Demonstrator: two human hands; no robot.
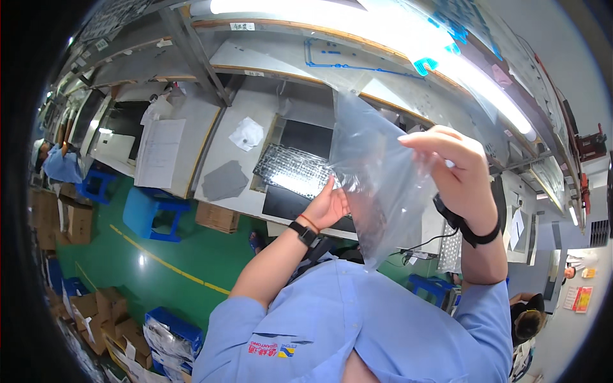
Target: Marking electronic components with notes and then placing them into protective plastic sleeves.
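Note:
My right hand (450, 163), raised at the right, pinches the upper edge of a clear plastic bag (380, 172). The bag hangs slanted in front of my chest, its lower corner near my shirt. Lower and to the left, my left hand (329, 207) is palm up with the thumb stretched out and the other fingers loosely curled. Nothing shows between them. The thumb tip is by the right end of a shiny flat piece in bubble wrap (290, 171), above the workbench; whether they touch I cannot tell. Dark flat panels (306, 136) lie beside the wrapped piece.
On the bench (239, 105) are a grey sheet (225, 180) and a crumpled white wrapper (246, 134). A shelf and a bright tube light (491, 102) run overhead. A blue stool (150, 214) and a cardboard box (217, 217) stand at the left. Other people are farther off at both sides.

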